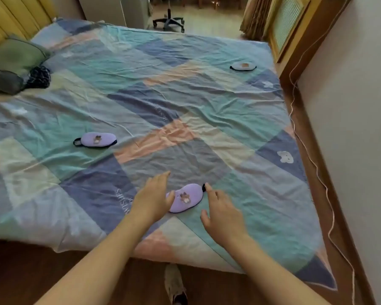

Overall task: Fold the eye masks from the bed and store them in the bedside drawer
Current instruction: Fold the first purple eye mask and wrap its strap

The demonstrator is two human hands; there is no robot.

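Note:
A purple eye mask (187, 198) with a small bear patch lies flat on the patchwork bedspread (185, 106) near the bed's front edge. My left hand (153, 198) hovers over its left end, fingers spread, touching or just above it. My right hand (220, 213) is open beside its right end, the forefinger tip at the dark strap. A second purple eye mask (97, 139) lies to the left in the middle of the bed. A pale blue eye mask (243, 66) rests at the far right. No drawer is in view.
Green and dark pillows (13, 62) lie at the far left by the yellow headboard (15, 16). A white cord (312, 164) trails along the floor between the bed and the right wall. An office chair base (168, 22) stands beyond the bed. A slipper (175, 282) sits below.

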